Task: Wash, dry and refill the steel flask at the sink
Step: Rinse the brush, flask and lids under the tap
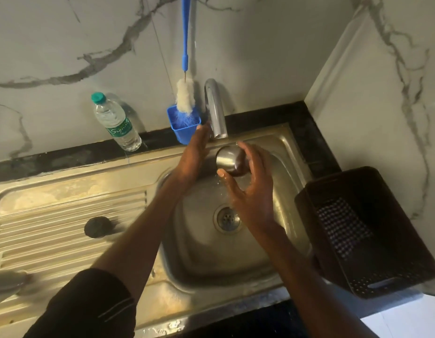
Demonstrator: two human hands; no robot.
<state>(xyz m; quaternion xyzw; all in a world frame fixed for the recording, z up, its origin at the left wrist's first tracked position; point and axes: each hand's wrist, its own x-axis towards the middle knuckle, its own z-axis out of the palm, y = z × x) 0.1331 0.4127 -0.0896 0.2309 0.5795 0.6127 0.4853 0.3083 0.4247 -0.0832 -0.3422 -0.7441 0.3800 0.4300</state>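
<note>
My right hand (pixel 250 189) is shut on a small rounded steel cup (pixel 227 159), held just under the spout of the steel tap (pixel 215 111) over the sink basin (pixel 211 254). Water drops glisten below the cup. My left hand (pixel 193 154) stretches flat towards the tap's base, fingers apart, with its fingertips beside the tap and nothing in it. A blurred steel flask body (pixel 6 282) lies at the left edge on the drainboard (pixel 65 215). A dark round lid (pixel 98 226) also rests on the drainboard.
A blue-handled bottle brush (pixel 186 96) stands in a blue holder (pixel 184 129) left of the tap. A clear water bottle (pixel 115 123) with a green cap stands on the black ledge. A brown perforated basket (pixel 365 230) holding a checked cloth sits right of the sink.
</note>
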